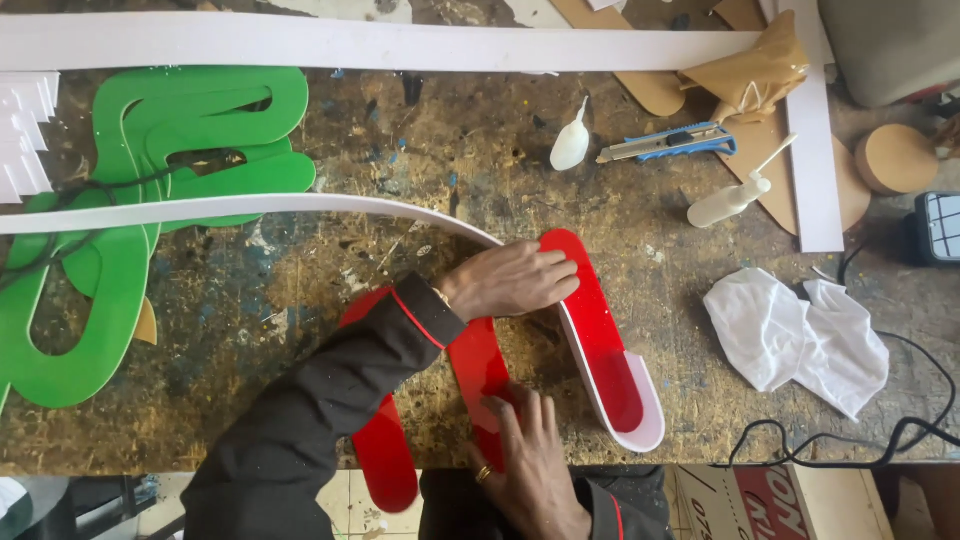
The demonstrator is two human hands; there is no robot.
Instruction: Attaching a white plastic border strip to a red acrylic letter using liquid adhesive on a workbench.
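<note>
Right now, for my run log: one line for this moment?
left hand: pressing white strip | right hand: flat on red letter | bench

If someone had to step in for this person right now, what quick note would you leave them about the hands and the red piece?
Left hand: flat on the top of the red acrylic shape, pressing where the white strip meets its edge.
Right hand: flat on the shape's lower middle arm, holding it down.
Done: white strip already wraps the right-hand arm's edge down to its lower end.
Left: the long loose part of the strip trails off left across the workbench; the other red edges look bare.
Nearby: two small squeeze bottles, utility knife.
</note>
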